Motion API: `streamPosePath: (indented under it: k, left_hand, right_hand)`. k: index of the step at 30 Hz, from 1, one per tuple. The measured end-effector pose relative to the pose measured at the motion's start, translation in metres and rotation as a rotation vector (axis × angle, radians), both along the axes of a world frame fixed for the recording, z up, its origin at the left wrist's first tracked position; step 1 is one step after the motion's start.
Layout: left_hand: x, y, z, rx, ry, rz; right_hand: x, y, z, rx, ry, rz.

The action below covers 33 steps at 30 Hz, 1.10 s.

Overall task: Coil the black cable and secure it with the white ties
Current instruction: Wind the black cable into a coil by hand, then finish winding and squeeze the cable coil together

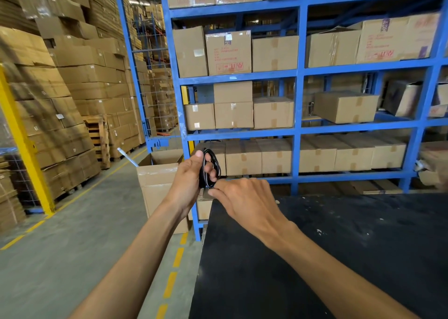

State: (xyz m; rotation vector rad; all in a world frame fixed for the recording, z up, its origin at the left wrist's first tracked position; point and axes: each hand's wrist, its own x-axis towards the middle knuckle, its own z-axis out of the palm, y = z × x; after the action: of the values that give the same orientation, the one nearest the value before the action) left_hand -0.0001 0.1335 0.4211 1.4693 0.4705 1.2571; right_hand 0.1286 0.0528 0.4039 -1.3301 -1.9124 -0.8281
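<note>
A small coil of black cable is held up in the air in front of the blue shelving, past the far left corner of the black table. My left hand grips the coil, thumb on top and fingers through the loop. My right hand is just below and to the right, its fingertips pinched at the coil's lower edge. A thin pale line runs along the coil; I cannot tell whether it is a white tie. My right hand's fingers hide whatever they pinch.
A black table fills the lower right. Blue shelving with cardboard boxes stands behind it. An open cardboard box sits on the floor at the left of the shelving. Stacked cartons and a yellow post line the aisle.
</note>
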Motion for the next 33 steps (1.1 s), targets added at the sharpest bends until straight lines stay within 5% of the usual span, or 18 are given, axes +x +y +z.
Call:
streamPosePath:
  k: [5, 13, 19, 27, 30, 33]
  left_hand:
    - [0.007, -0.005, -0.006, 0.114, 0.227, 0.109]
    - [0.012, -0.012, -0.015, 0.082, 0.381, -0.049]
    - [0.014, -0.020, -0.018, 0.069, 0.406, -0.119]
    - [0.012, -0.029, -0.016, -0.093, 0.259, -0.293]
    - [0.009, -0.027, -0.020, -0.078, 0.335, -0.295]
    - [0.009, -0.028, -0.029, -0.080, 0.403, -0.278]
  right_hand:
    - [0.013, 0.006, 0.010, 0.079, -0.046, 0.157]
    - [0.032, 0.010, 0.020, 0.057, 0.027, 0.410]
    - [0.044, 0.007, 0.024, -0.090, 0.130, 0.420]
    - [0.052, 0.011, 0.021, -0.361, 0.553, 0.544]
    - [0.057, 0.010, 0.025, -0.371, 0.651, 0.554]
    - [0.066, 0.010, 0.030, -0.422, 0.538, 0.463]
